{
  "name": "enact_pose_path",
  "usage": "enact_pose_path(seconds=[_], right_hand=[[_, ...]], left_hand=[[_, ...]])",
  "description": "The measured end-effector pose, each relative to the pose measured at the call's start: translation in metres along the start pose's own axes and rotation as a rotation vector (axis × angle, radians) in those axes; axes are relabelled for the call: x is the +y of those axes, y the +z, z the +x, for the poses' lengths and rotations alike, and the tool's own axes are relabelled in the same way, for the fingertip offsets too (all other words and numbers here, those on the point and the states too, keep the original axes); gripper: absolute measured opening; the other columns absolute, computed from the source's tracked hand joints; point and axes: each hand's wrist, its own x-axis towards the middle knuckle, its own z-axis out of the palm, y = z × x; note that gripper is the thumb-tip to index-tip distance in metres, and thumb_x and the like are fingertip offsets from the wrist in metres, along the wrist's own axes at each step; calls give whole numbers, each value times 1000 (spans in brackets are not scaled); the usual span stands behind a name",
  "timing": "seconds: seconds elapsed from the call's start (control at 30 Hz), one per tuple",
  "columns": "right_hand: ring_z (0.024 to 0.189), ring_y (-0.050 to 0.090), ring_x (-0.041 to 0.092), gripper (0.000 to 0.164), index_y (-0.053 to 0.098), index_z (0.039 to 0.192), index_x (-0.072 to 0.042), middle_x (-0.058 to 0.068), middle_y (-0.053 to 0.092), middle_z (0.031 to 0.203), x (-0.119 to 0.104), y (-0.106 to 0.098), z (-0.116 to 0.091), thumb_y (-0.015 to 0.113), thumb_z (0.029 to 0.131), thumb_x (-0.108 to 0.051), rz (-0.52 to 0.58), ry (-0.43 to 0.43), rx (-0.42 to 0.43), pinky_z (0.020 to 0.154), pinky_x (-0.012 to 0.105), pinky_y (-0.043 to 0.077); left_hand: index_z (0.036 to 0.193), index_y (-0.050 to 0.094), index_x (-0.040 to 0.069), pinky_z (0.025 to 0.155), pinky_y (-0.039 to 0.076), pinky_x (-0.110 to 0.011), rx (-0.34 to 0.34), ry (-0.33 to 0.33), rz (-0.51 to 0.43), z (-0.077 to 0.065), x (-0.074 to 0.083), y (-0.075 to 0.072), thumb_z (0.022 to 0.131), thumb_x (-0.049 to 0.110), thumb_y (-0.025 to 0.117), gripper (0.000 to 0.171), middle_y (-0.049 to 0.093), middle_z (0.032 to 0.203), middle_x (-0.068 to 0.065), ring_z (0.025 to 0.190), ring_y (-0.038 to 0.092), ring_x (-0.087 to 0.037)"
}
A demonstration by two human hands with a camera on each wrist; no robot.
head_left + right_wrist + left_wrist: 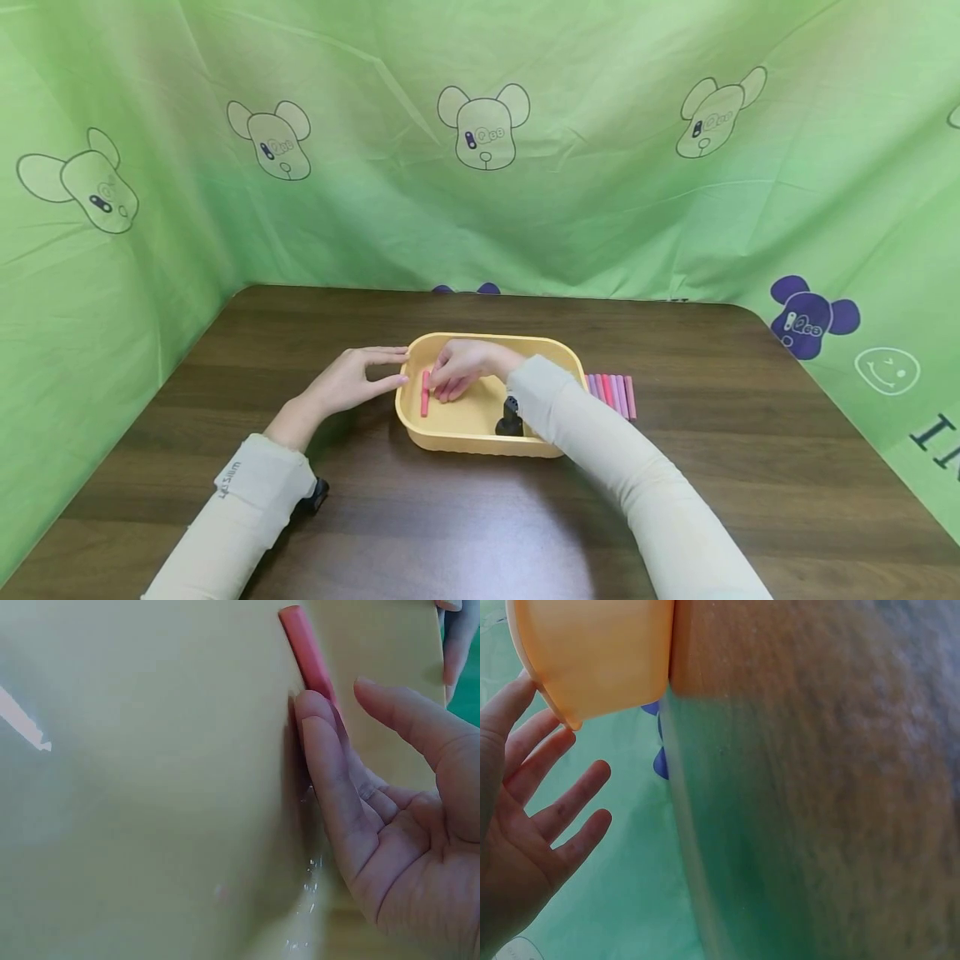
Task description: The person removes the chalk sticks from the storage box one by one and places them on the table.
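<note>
A yellow oblong plastic basin (480, 443) stands on the table. Inside it, near the left end, lies a short pinkish-red stick (425, 394). My right hand (463, 367) reaches down into the basin just right of this stick. In the right wrist view its fingertips are right at one end of the stick, while the thumb (405, 712) stands apart from the fingers. My left hand (356, 379) is outside the basin, its fingers spread. Thumb and fingertips meet the basin's left rim, as the left wrist view also shows.
A row of pink, red and purple sticks (618, 396) lies side by side on the brown wooden table (420, 517), right of the basin and partly behind my right sleeve. A green printed cloth (360, 217) hangs along the back and sides.
</note>
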Motion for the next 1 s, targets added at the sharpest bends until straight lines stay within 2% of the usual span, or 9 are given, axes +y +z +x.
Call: enact_pose_path(seconds=[0.17, 0.4, 0.6, 0.83, 1.0], right_hand=[[58, 64, 7, 16, 67, 86, -1, 2, 66, 65, -1, 3, 1, 64, 88, -17, -10, 10, 17, 63, 21, 57], [53, 62, 7, 22, 67, 72, -5, 1, 65, 59, -5, 7, 1, 67, 86, -22, -11, 30, 37, 55, 19, 55], [51, 61, 8, 24, 70, 76, -2, 2, 64, 57, -8, 10, 1, 68, 86, -24, -41, 35, 74, 53, 19, 54], [48, 60, 7, 25, 66, 66, -5, 2, 63, 54, -9, 14, 0, 71, 83, -23, -78, 25, 120, 51, 19, 53], [48, 60, 7, 23, 68, 66, -4, 2, 63, 54, -10, 15, 1, 72, 82, -20, -86, 26, 132, 51, 19, 54]], left_hand=[[121, 64, 10, 105, 42, -44, -6, -1, -4, 0, 0, 0, 85, 32, 67, 42, 59, 131, -5, 126, 52, -24], [121, 64, 10, 105, 42, -44, -6, 1, 0, 1, 0, 0, 85, 32, 68, 42, 59, 130, -5, 126, 51, -25], [120, 64, 10, 106, 41, -44, -8, -5, -6, 1, 0, 0, 85, 31, 68, 41, 59, 130, -6, 127, 51, -25], [121, 64, 10, 106, 41, -44, -6, -5, -2, 1, -1, 0, 85, 32, 68, 42, 59, 131, -5, 127, 51, -25], [121, 64, 10, 106, 41, -44, -3, -5, -4, 1, 0, 0, 85, 32, 68, 42, 60, 130, -5, 127, 51, -24]])
